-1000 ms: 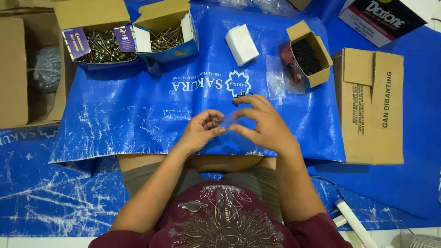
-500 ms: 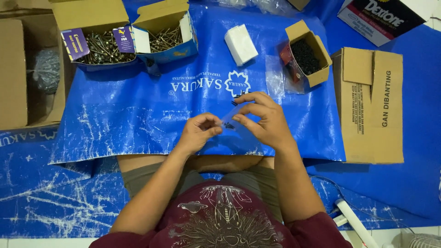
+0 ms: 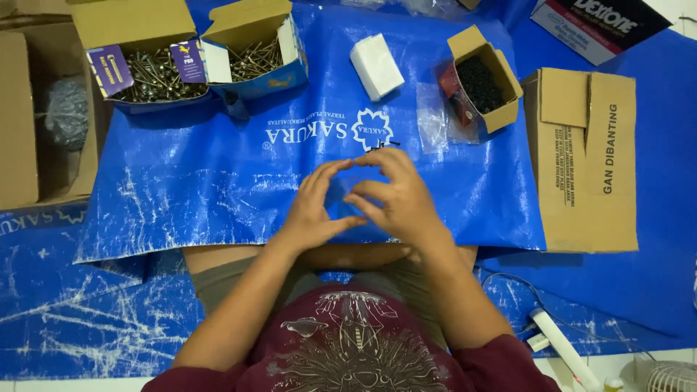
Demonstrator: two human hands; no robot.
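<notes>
- At the centre of the blue woven plastic tarp, the left hand and the right hand meet fingertip to fingertip, both curled inward around something small.
- What they pinch is mostly hidden; only a thin dark sliver, perhaps a dark screw, pokes out at twelve o'clock of the right fingers. Whether either hand is truly clamped on it I cannot tell.
- Risk, as I judge it: a piece that small could slip from the fingertips and vanish on the busy printed tarp or roll under its edge, since nothing beneath the hands would catch it.
- A clear small plastic bag lies flat at one o'clock of the hands, near them; being limp and see-through, it could be brushed aside by a careless wrist.
- At two o'clock stands an open small cardboard box of black screws, tilted, which a knock might spill.
- At twelve o'clock sits a white rectangular block.
- At ten and eleven o'clock, well apart, are two open blue-and-brown boxes of brassy nails and.
- A flat brown carton lies at three o'clock, and an open brown carton holding a grey bundle at nine.
- No object stands between the hands and the bag.
</notes>
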